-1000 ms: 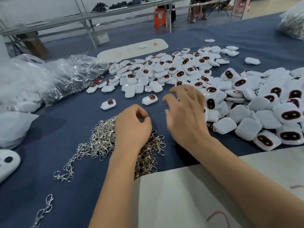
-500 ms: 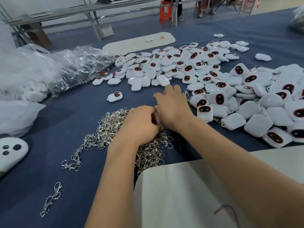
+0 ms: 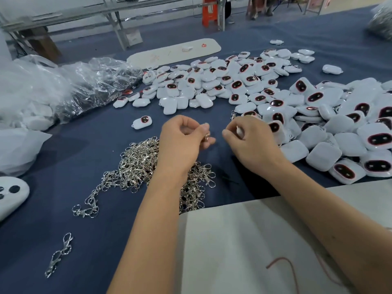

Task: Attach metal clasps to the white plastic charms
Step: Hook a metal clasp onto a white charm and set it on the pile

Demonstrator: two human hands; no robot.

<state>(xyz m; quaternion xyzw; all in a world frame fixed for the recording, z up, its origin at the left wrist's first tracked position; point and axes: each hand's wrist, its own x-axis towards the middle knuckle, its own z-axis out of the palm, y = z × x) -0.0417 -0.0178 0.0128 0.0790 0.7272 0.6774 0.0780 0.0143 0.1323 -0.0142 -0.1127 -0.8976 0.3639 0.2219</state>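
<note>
A heap of silver metal clasps lies on the blue cloth under my left forearm. My left hand is raised above the heap and pinches one clasp between thumb and fingers. My right hand is a short way to the right, fingers curled round a white plastic charm, mostly hidden in the palm. A large pile of white charms with dark oval faces spreads from the middle to the right. One single charm lies apart, left of my hands.
Crumpled clear plastic bags sit at the left. A white board lies at the near edge under my right forearm, another long one at the back. Loose clasps lie at the near left. A white part sits at the left edge.
My hands met over the clasp heap, then rose and parted. The left now pinches a clasp and the right holds a charm taken from the pile.
</note>
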